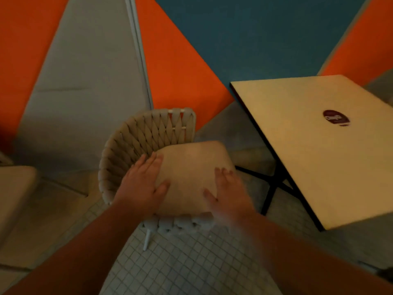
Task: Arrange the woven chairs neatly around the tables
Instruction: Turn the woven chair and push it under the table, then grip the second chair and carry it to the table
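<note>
Dim light, view tilted down. Pale woven-strap chair with curved back [136, 145] on small-tiled grey floor [182, 265], just left of square cream-topped table [314, 150] with black cross-shaped legs; chair and table apart, not touching. Beige square seat cushion [191, 171] on chair seat, slightly askew, one corner toward table. Left hand [144, 184] flat on cushion's left edge, fingers [148, 165] spread and extended, palm down, not clenched, pressing rather than gripping, thumb lying over cushion top. Right hand [227, 190] blurred, on cushion's right side near front corner, fingers loosely open; cannot tell whether actually touching. Dark oval logo sticker [336, 117] on table top. Second beige cushion [14, 199], partly seen, at left edge. Orange, grey and blue wall panels behind.
</note>
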{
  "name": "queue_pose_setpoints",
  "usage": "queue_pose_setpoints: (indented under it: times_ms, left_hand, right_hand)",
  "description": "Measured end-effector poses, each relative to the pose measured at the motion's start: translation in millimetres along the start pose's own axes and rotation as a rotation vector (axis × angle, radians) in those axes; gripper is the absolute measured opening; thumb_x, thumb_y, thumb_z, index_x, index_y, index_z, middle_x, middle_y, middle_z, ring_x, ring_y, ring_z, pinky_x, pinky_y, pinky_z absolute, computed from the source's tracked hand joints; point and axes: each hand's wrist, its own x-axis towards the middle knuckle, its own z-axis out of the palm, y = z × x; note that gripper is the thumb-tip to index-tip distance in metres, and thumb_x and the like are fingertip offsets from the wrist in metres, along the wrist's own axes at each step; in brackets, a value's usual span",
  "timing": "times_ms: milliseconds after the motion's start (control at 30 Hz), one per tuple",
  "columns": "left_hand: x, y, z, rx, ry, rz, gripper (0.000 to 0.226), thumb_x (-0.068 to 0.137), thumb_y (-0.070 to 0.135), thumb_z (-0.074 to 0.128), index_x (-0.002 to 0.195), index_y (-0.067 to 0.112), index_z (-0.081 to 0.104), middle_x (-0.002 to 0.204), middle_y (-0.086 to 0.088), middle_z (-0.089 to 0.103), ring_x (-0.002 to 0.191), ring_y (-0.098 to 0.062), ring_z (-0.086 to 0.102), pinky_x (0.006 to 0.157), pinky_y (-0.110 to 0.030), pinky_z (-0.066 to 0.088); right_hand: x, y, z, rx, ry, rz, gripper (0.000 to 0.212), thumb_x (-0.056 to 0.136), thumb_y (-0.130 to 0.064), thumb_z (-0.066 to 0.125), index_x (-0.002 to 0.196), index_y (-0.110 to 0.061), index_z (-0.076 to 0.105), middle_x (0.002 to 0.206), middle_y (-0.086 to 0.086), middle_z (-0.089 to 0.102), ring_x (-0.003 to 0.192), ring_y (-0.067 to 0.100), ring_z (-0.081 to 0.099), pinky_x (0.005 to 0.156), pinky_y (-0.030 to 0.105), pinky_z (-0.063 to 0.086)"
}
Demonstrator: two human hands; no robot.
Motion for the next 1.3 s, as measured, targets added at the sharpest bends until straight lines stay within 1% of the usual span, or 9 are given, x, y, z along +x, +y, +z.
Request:
queue_pose_setpoints:
  times_ms: [100, 200, 267, 467, 633, 767, 867, 1067, 1300]
  left_hand:
    - [-2.7, 48.7, -18.1, 0.071, -0.030, 0.088, 0.093, 0.080, 0.069, 0.020, 0.159, 0.022, 0.018, 0.166, -0.002, 0.021, 0.154, -0.024, 0.012, 0.123, -0.042, 0.015]
    - [-7.5, 84.9, -18.1, 0.139, -0.065, 0.151, 0.095, 0.077, 0.071, 0.017, 0.159, 0.024, 0.019, 0.166, -0.003, 0.022, 0.153, -0.026, 0.015, 0.122, -0.043, 0.017]
    - [-7.3, 102.8, -14.6, 0.140, -0.108, 0.177, 0.092, 0.079, 0.070, 0.021, 0.159, 0.024, 0.019, 0.166, -0.004, 0.022, 0.153, -0.028, 0.016, 0.122, -0.045, 0.018]
    - [-2.1, 165.1, 6.9, 0.146, -0.211, 0.452, 0.092, 0.080, 0.066, 0.022, 0.156, 0.015, 0.029, 0.162, -0.010, 0.030, 0.150, -0.032, 0.026, 0.120, -0.049, 0.025]
    - [-29.6, 241.3, 21.5, 0.086, -0.289, 0.645, 0.095, 0.077, 0.069, 0.017, 0.160, 0.023, 0.018, 0.166, -0.004, 0.019, 0.154, -0.026, 0.014, 0.124, -0.042, 0.016]
    - [-63.5, 304.6, 36.4, 0.010, -0.349, 0.785, 0.076, 0.097, 0.059, 0.038, 0.160, 0.026, 0.013, 0.168, 0.003, 0.011, 0.154, -0.022, 0.006, 0.124, -0.042, 0.014]
    - [-90.3, 349.9, 52.8, -0.028, -0.399, 0.873, 0.073, 0.100, 0.052, 0.042, 0.160, 0.028, 0.007, 0.168, 0.005, 0.005, 0.154, -0.020, 0.002, 0.125, -0.043, 0.011]
    - [-132.7, 416.4, 79.5, -0.018, -0.406, 0.907, 0.074, 0.101, 0.052, 0.040, 0.161, 0.027, 0.006, 0.168, 0.004, 0.004, 0.155, -0.021, 0.002, 0.125, -0.043, 0.010]
    - [-185.0, 471.8, 131.0, 0.053, -0.355, 0.808, 0.075, 0.100, 0.054, 0.042, 0.161, 0.024, 0.010, 0.168, 0.001, 0.009, 0.154, -0.024, 0.008, 0.124, -0.041, 0.013]
  right_hand:
    - [-33.0, 30.2, -44.1, -0.048, 0.070, 0.019, 0.087, 0.096, -0.067, 0.031, 0.160, -0.016, 0.001, 0.168, 0.008, 0.003, 0.154, 0.026, -0.004, 0.125, 0.042, 0.000]
    - [-69.6, 57.5, -72.3, -0.041, 0.111, 0.080, 0.090, 0.095, -0.068, 0.034, 0.160, -0.015, 0.002, 0.168, 0.009, 0.004, 0.154, 0.027, -0.004, 0.124, 0.044, 0.000]
    - [-92.2, 70.0, -84.3, -0.051, 0.145, 0.125, 0.089, 0.095, -0.067, 0.035, 0.160, -0.016, 0.003, 0.167, 0.010, 0.005, 0.154, 0.028, -0.002, 0.125, 0.046, 0.003]
    - [-182.3, 100.9, -93.0, -0.023, 0.276, 0.401, 0.089, 0.095, -0.067, 0.034, 0.160, -0.016, 0.001, 0.168, 0.010, 0.002, 0.154, 0.028, -0.005, 0.125, 0.044, 0.000]
    - [-275.7, 126.9, -92.6, 0.015, 0.351, 0.661, 0.089, 0.095, -0.067, 0.035, 0.160, -0.017, 0.000, 0.168, 0.007, 0.002, 0.154, 0.025, -0.005, 0.125, 0.043, 0.000]
    - [-352.2, 144.4, -100.7, 0.016, 0.423, 0.823, 0.088, 0.095, -0.068, 0.033, 0.160, -0.016, 0.002, 0.168, 0.009, 0.005, 0.154, 0.028, -0.002, 0.125, 0.044, 0.002]
    - [-408.5, 158.3, -104.5, 0.019, 0.435, 0.919, 0.087, 0.096, -0.065, 0.034, 0.160, -0.015, 0.002, 0.168, 0.010, 0.002, 0.154, 0.028, -0.004, 0.125, 0.044, 0.001]
    - [-483.1, 197.2, -94.4, 0.028, 0.442, 1.019, 0.088, 0.096, -0.067, 0.031, 0.160, -0.016, -0.002, 0.168, 0.009, -0.001, 0.154, 0.026, -0.007, 0.125, 0.042, 0.000]
    - [-527.3, 274.5, -87.1, 0.023, 0.373, 0.907, 0.091, 0.094, -0.071, 0.030, 0.160, -0.016, 0.000, 0.168, 0.009, 0.004, 0.154, 0.026, -0.001, 0.125, 0.042, 0.003]
